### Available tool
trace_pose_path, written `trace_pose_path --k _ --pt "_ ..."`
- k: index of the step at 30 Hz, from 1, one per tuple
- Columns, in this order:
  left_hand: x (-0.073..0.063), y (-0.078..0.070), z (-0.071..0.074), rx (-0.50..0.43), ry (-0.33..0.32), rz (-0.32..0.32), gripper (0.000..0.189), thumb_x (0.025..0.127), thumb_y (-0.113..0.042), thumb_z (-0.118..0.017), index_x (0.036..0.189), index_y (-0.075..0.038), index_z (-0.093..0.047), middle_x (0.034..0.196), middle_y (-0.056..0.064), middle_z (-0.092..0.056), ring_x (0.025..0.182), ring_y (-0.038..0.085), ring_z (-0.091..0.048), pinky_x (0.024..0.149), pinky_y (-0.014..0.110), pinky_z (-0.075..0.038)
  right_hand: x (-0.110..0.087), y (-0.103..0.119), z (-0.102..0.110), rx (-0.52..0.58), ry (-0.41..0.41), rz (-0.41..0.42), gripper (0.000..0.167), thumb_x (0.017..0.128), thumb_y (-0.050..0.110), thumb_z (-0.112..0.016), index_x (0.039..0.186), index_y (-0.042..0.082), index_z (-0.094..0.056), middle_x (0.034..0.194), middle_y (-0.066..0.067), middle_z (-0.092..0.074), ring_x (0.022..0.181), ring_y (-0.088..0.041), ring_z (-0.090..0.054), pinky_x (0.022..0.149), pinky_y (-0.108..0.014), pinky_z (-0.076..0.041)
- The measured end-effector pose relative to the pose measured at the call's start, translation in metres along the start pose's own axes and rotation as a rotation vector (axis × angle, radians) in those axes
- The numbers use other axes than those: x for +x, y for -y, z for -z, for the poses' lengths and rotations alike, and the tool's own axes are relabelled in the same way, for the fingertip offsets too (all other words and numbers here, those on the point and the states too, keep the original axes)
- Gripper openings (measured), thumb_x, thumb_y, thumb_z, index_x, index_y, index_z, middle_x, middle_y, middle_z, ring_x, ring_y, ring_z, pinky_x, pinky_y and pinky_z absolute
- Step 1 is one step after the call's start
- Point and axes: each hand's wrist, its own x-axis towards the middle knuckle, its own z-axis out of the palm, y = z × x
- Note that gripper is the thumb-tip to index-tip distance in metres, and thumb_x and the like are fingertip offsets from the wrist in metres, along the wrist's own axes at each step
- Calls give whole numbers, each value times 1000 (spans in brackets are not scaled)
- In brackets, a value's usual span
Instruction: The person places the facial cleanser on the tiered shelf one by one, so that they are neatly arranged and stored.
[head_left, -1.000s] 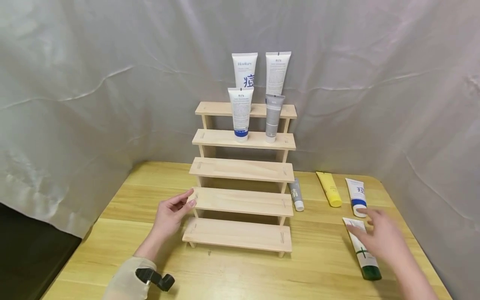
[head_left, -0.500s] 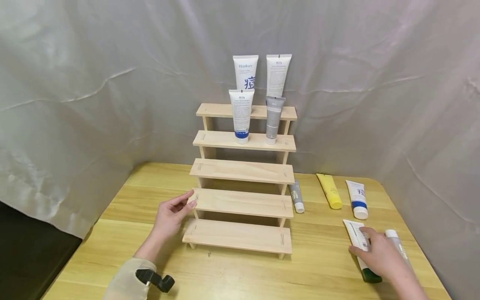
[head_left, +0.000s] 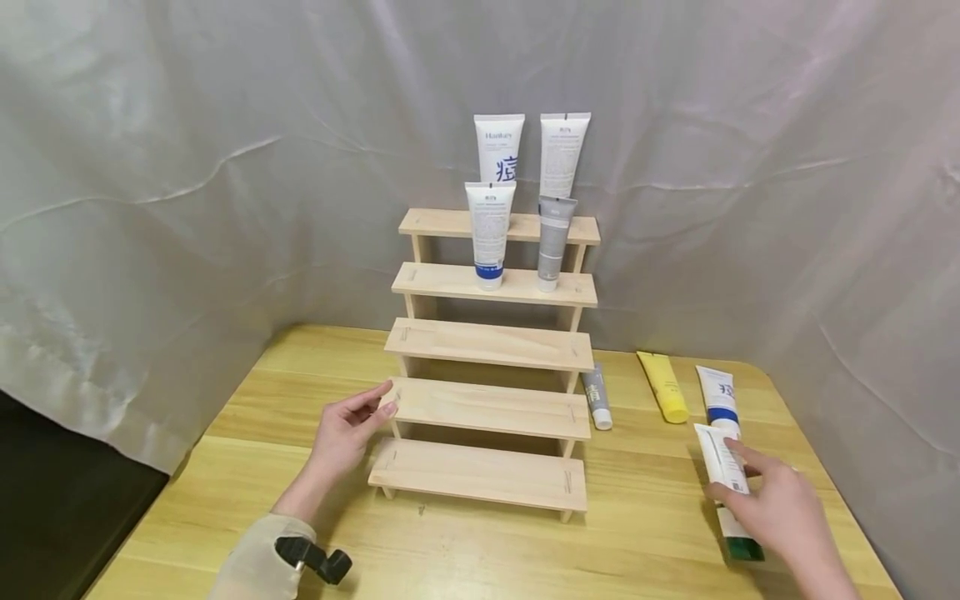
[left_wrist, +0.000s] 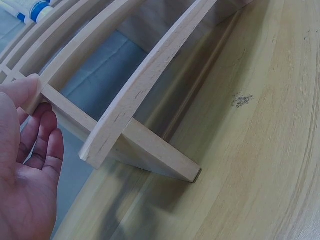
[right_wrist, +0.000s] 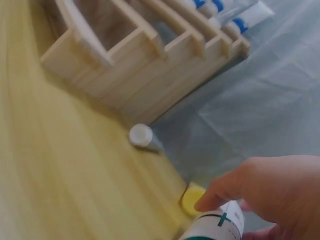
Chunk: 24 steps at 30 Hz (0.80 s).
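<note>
My left hand [head_left: 342, 429] pinches the left end of the second-lowest step of a wooden stepped rack [head_left: 487, 342]; in the left wrist view its thumb lies on top, with fingers below. At the right, my right hand [head_left: 783, 504] grips a white tube with a green cap [head_left: 722, 462], thumb and fingers on its two sides. In the right wrist view a green cross shows on this tube [right_wrist: 224, 220]. Its flat end overlaps the cap of a white-and-blue tube [head_left: 718, 396] behind it. Whether the gripped tube is fully off the table is unclear.
Two white tubes [head_left: 565, 154] stand on the top step. A white-and-blue tube [head_left: 490, 233] and a grey tube [head_left: 555, 242] stand one step below. On the table [head_left: 637, 500] lie a yellow tube [head_left: 663, 387] and a small grey tube [head_left: 597, 397]. Grey cloth [head_left: 337, 208] hangs behind.
My right hand has come down onto the green-capped tube and gripped it, and the tube's flat end has risen slightly. A grey tube beside it is now hidden. My left hand stays on the rack.
</note>
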Motion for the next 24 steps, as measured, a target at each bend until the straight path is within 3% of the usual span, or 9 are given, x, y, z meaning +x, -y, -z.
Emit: trace_pose_path --k 6,9,13,16,19,24 --pt "0 1 0 -6 -4 0 39 96 -4 -78 133 3 -70 97 10 -67 79 8 -58 67 19 -52 -6 29 16 125 -196 98 86 83 33 -93 153 2 -54 122 -37 -63 78 -36 -75 55 -27 -51" --pt "0 1 0 -11 -9 3 38 96 -3 -79 133 2 -71 97 10 -67 79 9 -58 67 19 -52 -5 47 25 147 -310 154 87 79 31 -96 153 8 -57 119 -29 -64 75 -30 -76 59 -22 -47" --pt "1 1 -1 -18 -14 7 38 95 -2 -79 132 3 -71 96 9 -68 79 9 -58 66 19 -52 1 72 35 169 -474 234 86 70 22 -101 147 12 -65 105 -14 -65 73 4 -66 65 -19 -42" --pt "1 1 -1 -22 -16 4 38 95 -2 -79 132 3 -71 95 7 -67 79 8 -58 65 18 -51 5 90 40 236 -552 273 86 65 13 -102 144 13 -67 101 -10 -61 77 21 -54 63 -9 -43" --pt "0 0 -1 -21 -13 -1 38 95 -2 -79 132 3 -71 94 7 -67 78 9 -58 64 19 -51 10 109 44 324 -604 292 88 65 5 -101 145 15 -67 101 -5 -58 80 20 -55 62 -4 -46" --pt "0 0 0 -17 -10 4 38 95 -3 -80 132 2 -72 95 8 -68 78 9 -58 65 19 -51 21 132 49 438 -670 365 92 62 -4 -101 145 18 -66 104 8 -56 82 12 -62 64 -5 -50"
